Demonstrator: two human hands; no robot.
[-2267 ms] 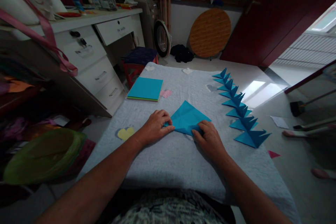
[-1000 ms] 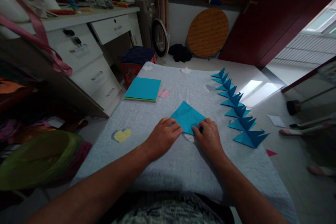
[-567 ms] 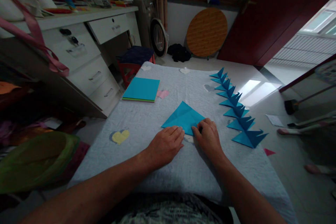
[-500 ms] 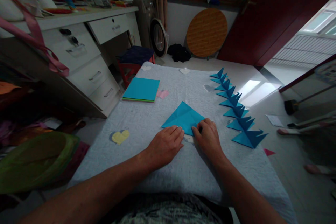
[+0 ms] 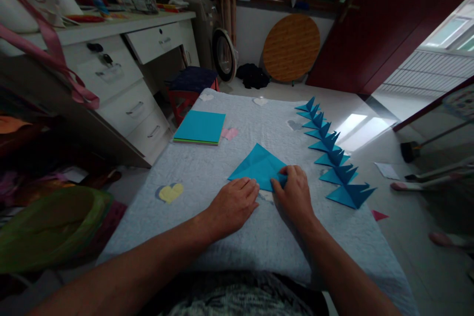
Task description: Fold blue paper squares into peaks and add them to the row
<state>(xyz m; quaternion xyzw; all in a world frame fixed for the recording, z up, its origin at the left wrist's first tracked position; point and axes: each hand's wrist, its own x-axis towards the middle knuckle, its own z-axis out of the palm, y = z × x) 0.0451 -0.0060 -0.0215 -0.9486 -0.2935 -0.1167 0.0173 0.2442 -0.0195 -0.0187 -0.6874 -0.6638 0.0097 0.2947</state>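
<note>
A blue sheet of origami paper (image 5: 257, 163), folded into a triangle with its point facing away from me, lies on the cloth-covered table. My left hand (image 5: 237, 205) rests on its near edge, fingers together and laid fairly flat, holding nothing. At the right corner, my right hand (image 5: 294, 192) is closed, with thumb and fingers pinching the paper; part of that corner is hidden under the fingers. To the right stands a slanting row of several folded blue paper pieces (image 5: 346, 195), pointed like birds. A stack of square paper (image 5: 202, 127), blue on top, lies at the far left.
The pale tablecloth (image 5: 207, 266) bears heart patches. A green-rimmed basket (image 5: 55, 222) stands at the left below the white desk (image 5: 118, 74). Beyond the table are a stool (image 5: 194, 79), an open washing-machine door (image 5: 224, 55) and a round wooden board (image 5: 291, 48).
My right fingers have lifted the right corner of the blue paper a little and drawn it inward. My left hand stays in place.
</note>
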